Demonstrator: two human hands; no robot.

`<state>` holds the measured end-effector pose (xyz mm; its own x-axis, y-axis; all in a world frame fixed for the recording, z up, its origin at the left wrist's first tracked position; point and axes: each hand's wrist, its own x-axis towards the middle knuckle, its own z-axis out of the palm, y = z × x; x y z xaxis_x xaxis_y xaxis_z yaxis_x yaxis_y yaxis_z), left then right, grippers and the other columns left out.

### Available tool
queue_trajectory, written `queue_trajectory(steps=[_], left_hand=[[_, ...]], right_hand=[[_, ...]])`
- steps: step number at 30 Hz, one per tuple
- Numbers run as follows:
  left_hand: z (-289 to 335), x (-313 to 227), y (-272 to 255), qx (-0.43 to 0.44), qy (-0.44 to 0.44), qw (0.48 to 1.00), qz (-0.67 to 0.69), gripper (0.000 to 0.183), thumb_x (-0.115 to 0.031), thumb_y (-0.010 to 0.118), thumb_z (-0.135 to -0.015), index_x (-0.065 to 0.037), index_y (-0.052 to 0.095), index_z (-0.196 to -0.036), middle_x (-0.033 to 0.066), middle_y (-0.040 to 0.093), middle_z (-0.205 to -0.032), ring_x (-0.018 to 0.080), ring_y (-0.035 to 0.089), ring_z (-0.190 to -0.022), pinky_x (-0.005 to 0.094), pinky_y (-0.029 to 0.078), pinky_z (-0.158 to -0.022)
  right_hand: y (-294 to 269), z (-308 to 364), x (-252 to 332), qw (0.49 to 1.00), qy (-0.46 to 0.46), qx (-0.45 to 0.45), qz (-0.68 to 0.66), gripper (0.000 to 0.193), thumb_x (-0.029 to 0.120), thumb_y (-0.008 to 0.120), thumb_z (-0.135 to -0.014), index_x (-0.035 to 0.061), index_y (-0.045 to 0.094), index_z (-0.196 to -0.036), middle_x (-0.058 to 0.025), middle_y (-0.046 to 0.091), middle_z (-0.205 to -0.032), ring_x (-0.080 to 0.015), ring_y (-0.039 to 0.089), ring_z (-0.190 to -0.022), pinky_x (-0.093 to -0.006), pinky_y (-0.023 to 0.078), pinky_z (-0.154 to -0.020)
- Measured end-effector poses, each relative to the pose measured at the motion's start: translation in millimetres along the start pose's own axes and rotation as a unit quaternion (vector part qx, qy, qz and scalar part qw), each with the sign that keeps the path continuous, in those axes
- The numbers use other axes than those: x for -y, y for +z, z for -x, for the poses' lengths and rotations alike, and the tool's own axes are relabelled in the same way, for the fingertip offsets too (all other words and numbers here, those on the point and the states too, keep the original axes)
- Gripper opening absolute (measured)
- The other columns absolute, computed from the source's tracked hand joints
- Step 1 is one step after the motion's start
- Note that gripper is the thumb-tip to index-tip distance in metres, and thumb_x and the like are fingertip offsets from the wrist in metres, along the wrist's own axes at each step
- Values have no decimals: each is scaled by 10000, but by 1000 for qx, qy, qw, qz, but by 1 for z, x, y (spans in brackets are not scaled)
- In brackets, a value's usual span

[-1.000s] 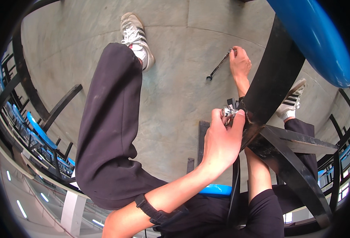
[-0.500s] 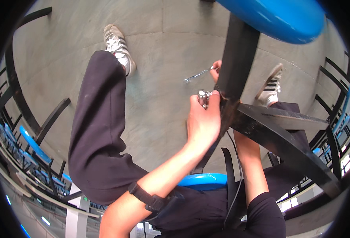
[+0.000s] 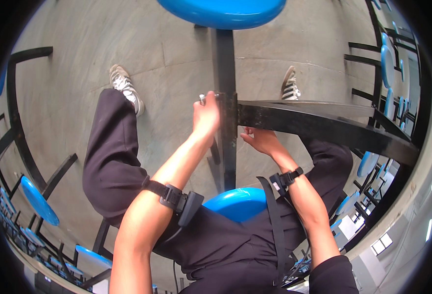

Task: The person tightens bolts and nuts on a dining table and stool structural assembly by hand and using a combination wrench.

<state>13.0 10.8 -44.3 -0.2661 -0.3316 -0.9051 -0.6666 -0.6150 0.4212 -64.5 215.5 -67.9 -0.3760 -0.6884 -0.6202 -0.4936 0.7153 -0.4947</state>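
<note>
A black metal frame [image 3: 228, 63] joins a side beam [image 3: 304, 120] in front of me. My left hand [image 3: 207, 116] is closed against the left side of the joint, with a small shiny metal piece [image 3: 202, 99] showing at its fingers. Its exact kind is hard to make out. On the other side, just under the beam, my right hand [image 3: 263, 141] has curled fingers close to the frame. What they hold, if anything, is too small to name. No wrench is visible.
One round blue seat [image 3: 225, 14] sits at the frame's far end, another blue seat [image 3: 238, 203] between my thighs. Black frames with blue seats [image 3: 39, 201] stand on both sides. My shoes [image 3: 127, 88] rest on the grey floor [image 3: 176, 54].
My right hand, earlier partly behind the frame with a silver wrench, is now right of it under the beam. My left hand stays by the joint. The view has shifted, putting the frame nearer the middle.
</note>
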Motion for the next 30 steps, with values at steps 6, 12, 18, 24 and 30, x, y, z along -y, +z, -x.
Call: queue_trajectory(steps=[6, 12, 18, 24, 30], left_hand=[[-17, 9, -9, -4, 23, 999, -35, 410, -514, 375, -929, -107, 416, -893, -23, 346, -634, 111, 341, -522, 313, 355, -519], [-3, -3, -8, 5, -19, 999, -37, 424, -502, 407, -912, -92, 451, -1009, -12, 375, -679, 114, 370, -556, 324, 383, -556], [-1, -4, -11, 21, -25, 999, -34, 426, -523, 443, -899, -102, 424, -965, -34, 374, -649, 79, 377, -529, 277, 395, -529], [-2, -4, -10, 6, -57, 998, -25, 424, -523, 448, -906, -103, 425, -956, -39, 377, -631, 82, 378, -520, 269, 391, -520], [-6, -3, -13, 8, -56, 998, 1, 400, -491, 477, -893, -96, 425, -932, -15, 396, -670, 80, 372, -508, 265, 399, -483]], right_hand=[[-78, 60, 53, 998, -44, -23, -39, 244, 233, 606, -845, 11, 517, -794, -160, 581, -695, -339, 593, -685, -407, 464, -626], [-138, 81, 93, 969, -100, -186, -131, 258, 173, 676, -814, 23, 494, -709, -84, 548, -585, -196, 526, -491, -310, 419, -478], [-177, 37, 105, 884, -90, -401, -225, 291, 170, 677, -804, 17, 472, -666, -54, 462, -518, -123, 440, -455, -283, 369, -447], [-168, 2, 104, 874, -96, -447, -163, 280, 150, 662, -774, 14, 448, -654, -104, 488, -547, -256, 497, -489, -361, 393, -484], [-157, -12, 104, 872, -96, -448, -172, 196, 102, 601, -741, -3, 473, -637, -148, 519, -555, -316, 538, -516, -379, 421, -502]])
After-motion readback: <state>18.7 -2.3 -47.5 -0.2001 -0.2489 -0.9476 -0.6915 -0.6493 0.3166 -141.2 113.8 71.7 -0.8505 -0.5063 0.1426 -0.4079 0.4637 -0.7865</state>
